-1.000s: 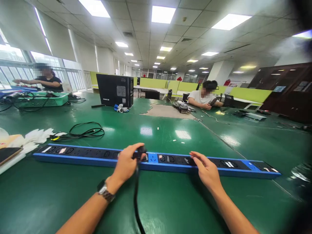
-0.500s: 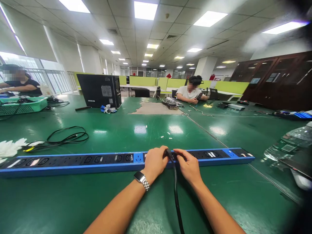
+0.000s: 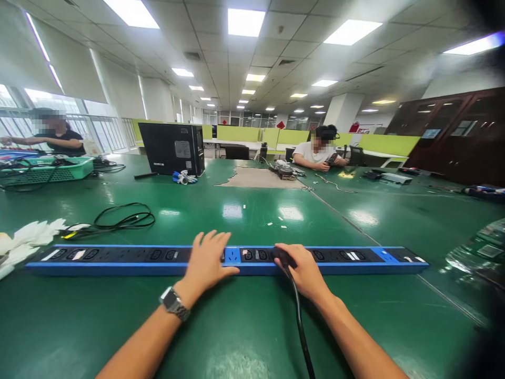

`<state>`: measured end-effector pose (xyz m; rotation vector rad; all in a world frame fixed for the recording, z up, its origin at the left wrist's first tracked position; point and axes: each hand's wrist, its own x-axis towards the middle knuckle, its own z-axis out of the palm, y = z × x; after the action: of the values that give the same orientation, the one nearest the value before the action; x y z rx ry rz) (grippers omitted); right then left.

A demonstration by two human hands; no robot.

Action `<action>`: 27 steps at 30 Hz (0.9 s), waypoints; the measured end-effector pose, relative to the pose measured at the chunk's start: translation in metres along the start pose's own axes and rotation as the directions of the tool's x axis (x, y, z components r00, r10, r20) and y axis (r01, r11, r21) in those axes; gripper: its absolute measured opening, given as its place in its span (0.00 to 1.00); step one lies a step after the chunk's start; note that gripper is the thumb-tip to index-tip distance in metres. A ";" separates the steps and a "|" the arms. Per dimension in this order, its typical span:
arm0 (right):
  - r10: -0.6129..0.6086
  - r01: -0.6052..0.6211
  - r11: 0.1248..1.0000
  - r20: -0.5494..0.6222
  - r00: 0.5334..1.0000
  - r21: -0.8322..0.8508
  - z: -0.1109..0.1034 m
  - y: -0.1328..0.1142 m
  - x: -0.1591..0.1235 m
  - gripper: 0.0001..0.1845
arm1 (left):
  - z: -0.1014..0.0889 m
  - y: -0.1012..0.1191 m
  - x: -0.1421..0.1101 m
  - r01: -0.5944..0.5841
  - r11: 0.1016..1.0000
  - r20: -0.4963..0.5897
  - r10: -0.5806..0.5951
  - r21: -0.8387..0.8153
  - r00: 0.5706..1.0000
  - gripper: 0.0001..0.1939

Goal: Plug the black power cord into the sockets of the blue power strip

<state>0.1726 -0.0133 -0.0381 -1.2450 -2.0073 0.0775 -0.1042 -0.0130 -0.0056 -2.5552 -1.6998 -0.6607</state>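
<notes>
A long blue power strip point(image 3: 252, 269) with black and blue sockets lies across the green table in front of me. My right hand point(image 3: 302, 266) is closed around a black power plug point(image 3: 281, 256) at a socket right of the strip's middle. From the plug a thick black cable point(image 3: 300, 321) runs down toward me. Whether the plug is fully seated, I cannot tell. My left hand point(image 3: 209, 260), with a watch on its wrist, is open with fingers spread over the strip, left of a blue socket point(image 3: 232, 255).
A coiled black cable point(image 3: 124, 218) and white gloves point(image 3: 31, 239) lie at left. Behind stand a black computer case point(image 3: 171, 149) and a green basket point(image 3: 59, 172). A clear plastic bottle point(image 3: 483, 247) is at right. Two people sit across the table, at far left and back right.
My left hand has left the plug, moved left along the strip and opened. My right hand has closed around the plug. The view has shifted slightly left.
</notes>
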 end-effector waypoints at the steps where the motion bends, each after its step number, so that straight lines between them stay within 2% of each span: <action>1: 0.010 -0.010 1.000 -0.054 0.999 0.010 0.001 -0.003 0.003 0.18 | -0.004 -0.014 -0.006 0.040 0.999 0.020 -0.041 0.024 0.999 0.39; 3: 0.053 -0.044 0.998 -0.200 0.978 0.049 0.005 -0.014 0.011 0.16 | -0.009 -0.034 -0.015 0.062 0.998 0.052 -0.063 0.034 0.997 0.34; 5: 0.080 -0.065 0.996 -0.285 0.955 0.064 0.013 -0.034 0.021 0.16 | -0.008 -0.041 -0.019 0.045 0.999 0.052 -0.046 0.022 0.998 0.32; 7: 0.063 -0.056 0.998 -0.194 0.979 0.040 0.026 -0.059 0.032 0.15 | -0.006 -0.039 -0.020 0.043 0.999 0.034 -0.044 0.017 0.998 0.32; 9: 0.043 -0.043 0.999 -0.017 0.999 -0.004 0.040 -0.082 0.040 0.14 | -0.004 -0.036 -0.019 0.050 0.999 0.021 -0.050 0.008 0.999 0.33; 11: 0.068 -0.061 0.996 0.097 0.993 -0.071 0.050 -0.100 0.046 0.12 | -0.003 -0.034 -0.020 0.053 0.999 0.009 -0.053 -0.007 0.999 0.32; 13: 0.092 -0.072 0.988 0.144 0.985 -0.137 0.053 -0.110 0.050 0.12 | -0.003 -0.035 -0.020 0.052 0.998 0.002 -0.052 -0.019 0.999 0.31; 19: 0.062 -0.031 0.987 0.190 0.980 -0.159 0.053 -0.118 0.052 0.15 | -0.003 -0.036 -0.021 0.055 0.998 -0.006 -0.056 -0.042 0.998 0.30; 24: 0.169 -0.142 0.965 0.109 0.980 -0.218 0.054 -0.116 0.045 0.15 | -0.004 -0.033 -0.021 0.064 0.997 -0.002 -0.064 -0.048 0.998 0.30; 27: 0.173 -0.129 0.956 0.152 0.973 -0.263 0.047 -0.119 0.047 0.13 | -0.004 -0.033 -0.021 0.072 0.996 -0.001 -0.072 -0.048 0.997 0.30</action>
<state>0.0437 -0.0236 0.0045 -1.6027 -2.1158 0.0051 -0.1418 -0.0191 -0.0164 -2.5334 -1.8054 -0.7159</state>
